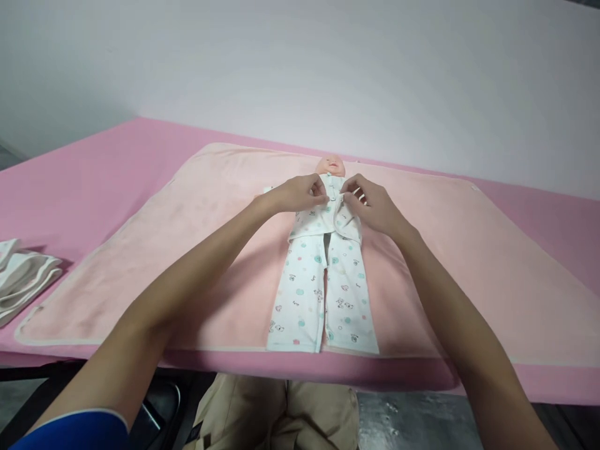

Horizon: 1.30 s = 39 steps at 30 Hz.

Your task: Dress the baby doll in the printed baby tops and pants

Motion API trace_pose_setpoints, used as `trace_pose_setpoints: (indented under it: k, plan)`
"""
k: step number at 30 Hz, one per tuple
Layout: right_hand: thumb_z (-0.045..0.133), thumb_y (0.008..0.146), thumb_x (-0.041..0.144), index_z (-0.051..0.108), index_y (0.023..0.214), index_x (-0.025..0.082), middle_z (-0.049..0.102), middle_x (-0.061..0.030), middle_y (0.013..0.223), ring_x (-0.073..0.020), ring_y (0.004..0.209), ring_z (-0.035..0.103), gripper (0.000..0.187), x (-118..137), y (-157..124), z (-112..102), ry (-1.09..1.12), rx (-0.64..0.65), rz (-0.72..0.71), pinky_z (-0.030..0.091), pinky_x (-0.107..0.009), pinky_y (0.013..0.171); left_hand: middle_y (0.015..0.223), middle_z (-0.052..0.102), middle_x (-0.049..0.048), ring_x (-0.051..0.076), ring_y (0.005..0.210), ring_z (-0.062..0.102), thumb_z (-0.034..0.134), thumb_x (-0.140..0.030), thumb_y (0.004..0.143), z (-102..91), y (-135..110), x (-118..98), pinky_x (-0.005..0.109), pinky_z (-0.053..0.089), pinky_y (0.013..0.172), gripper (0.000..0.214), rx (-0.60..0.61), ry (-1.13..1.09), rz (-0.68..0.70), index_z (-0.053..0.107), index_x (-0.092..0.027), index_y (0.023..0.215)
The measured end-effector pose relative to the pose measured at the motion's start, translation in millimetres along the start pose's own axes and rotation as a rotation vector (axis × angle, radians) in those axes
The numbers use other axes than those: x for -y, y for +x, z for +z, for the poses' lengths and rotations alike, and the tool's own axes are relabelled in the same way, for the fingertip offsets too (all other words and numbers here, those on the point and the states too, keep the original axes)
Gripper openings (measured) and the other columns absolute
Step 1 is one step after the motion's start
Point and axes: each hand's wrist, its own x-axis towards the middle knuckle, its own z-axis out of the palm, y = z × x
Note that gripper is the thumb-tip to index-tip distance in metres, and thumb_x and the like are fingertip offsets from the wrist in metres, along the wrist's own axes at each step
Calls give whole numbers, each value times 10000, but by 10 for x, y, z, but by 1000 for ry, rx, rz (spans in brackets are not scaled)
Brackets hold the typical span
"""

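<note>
A baby doll [331, 166] lies on its back on a pale pink blanket [197, 250], dressed in a white patterned shirt [323, 219] and matching trousers [323, 294]. My left hand [300, 192] pinches the left edge of the shirt front at the doll's chest. My right hand [372, 203] pinches the right edge of the shirt front, fingers closed on the cloth. The two hands nearly meet at the middle of the chest. Only the doll's chin and mouth show above my fingers.
The blanket covers a bright pink table [84, 181] against a white wall. A stack of folded white cloths [21, 275] sits at the table's left edge. My knees in tan trousers [276, 412] show below the front edge.
</note>
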Motion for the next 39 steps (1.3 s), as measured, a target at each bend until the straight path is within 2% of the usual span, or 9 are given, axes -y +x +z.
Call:
trace_pose_setpoints:
  k: [2,5,8,12,15,21,26,32,39]
  plan:
    - [641,962,252,688,1175,239,701,-52,1104,-204,896,636,218,-90,109,-57,-72,120,14,513,-365,825,1093,764,85,222,931,693,769,-449,872,-33,114,43,318,444,744,300,108,-53,-16,738,-216,1059]
    - [692,926,273,692,1110,233,670,-48,1078,-195,874,615,188,-206,168,-98,-64,224,4,512,-351,786,957,720,67,201,817,653,805,-494,845,-20,174,54,324,405,699,306,126,-54,-31,762,-213,959]
    - [725,953,328,670,1031,235,666,-31,1031,-174,844,585,133,-252,152,-102,7,184,-32,495,-332,764,904,694,58,185,774,619,805,-491,846,28,188,48,324,398,678,304,96,-44,-14,757,-199,916]
    - [759,979,380,649,1027,244,675,-11,978,-153,788,556,182,-236,137,-71,83,113,-56,487,-325,760,881,706,48,159,756,603,755,-360,857,114,221,53,316,411,683,184,70,-51,66,774,-185,911]
    - [784,978,436,656,1038,248,679,-12,975,-158,800,569,236,-224,143,-46,84,127,-52,497,-331,776,849,697,39,145,727,580,749,-320,857,164,224,24,316,406,684,145,69,-42,89,770,-179,882]
    - [849,932,442,645,1049,248,688,-13,1029,-148,812,595,305,-193,123,-108,160,118,-15,527,-328,777,845,681,45,137,723,554,722,-282,883,195,196,-87,315,387,677,118,20,-107,79,748,-167,872]
    - [971,816,485,640,1114,263,731,-35,1056,-190,882,672,497,-195,107,-177,343,154,98,558,-326,719,908,686,56,145,772,568,727,-315,880,187,225,-71,314,401,705,156,43,-205,37,763,-166,905]
    - [973,795,560,736,938,226,738,-60,867,-226,858,695,433,-184,109,-124,370,122,194,567,-346,678,902,668,49,148,774,554,730,-352,854,191,231,0,304,381,679,169,81,-241,26,762,-190,895]
    - [978,772,507,831,954,201,785,-68,861,-224,838,731,385,-224,105,-28,355,48,207,616,-362,714,881,652,50,142,734,532,735,-348,851,140,238,69,308,363,649,144,103,-204,10,779,-212,867]
